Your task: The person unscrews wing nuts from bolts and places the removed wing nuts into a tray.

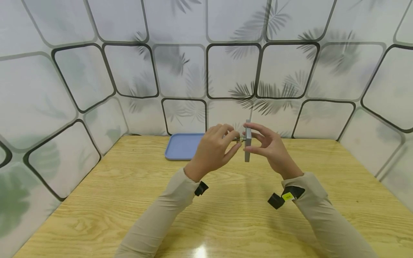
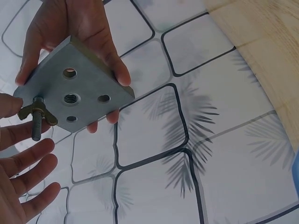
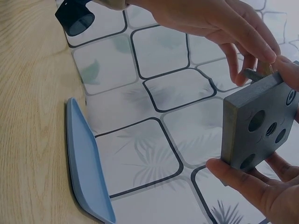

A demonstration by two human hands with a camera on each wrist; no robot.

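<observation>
The right hand [image 1: 273, 147] grips a grey metal plate [image 2: 88, 85] by its edges, thumb on one side and fingers on the other, so that the plate stands roughly upright just left of that palm, between the two hands and above the wooden table [image 1: 226, 211]. Several round holes pierce the plate, the middle one threaded. From the face turned toward the left hand [image 1: 215, 146] a threaded bolt [image 2: 36, 131] sticks out near one corner, carrying a brass-coloured wing nut [image 2: 38, 111]. The left hand pinches this wing nut between thumb and forefinger, the thumb touching one wing, while its other fingers spread loosely below, apart from the plate. Beyond the left hand and to its left, a blue tray [image 1: 181, 147] lies on the table, partly hidden by that hand; behind both hands hangs a patterned backdrop [image 1: 180, 80].
</observation>
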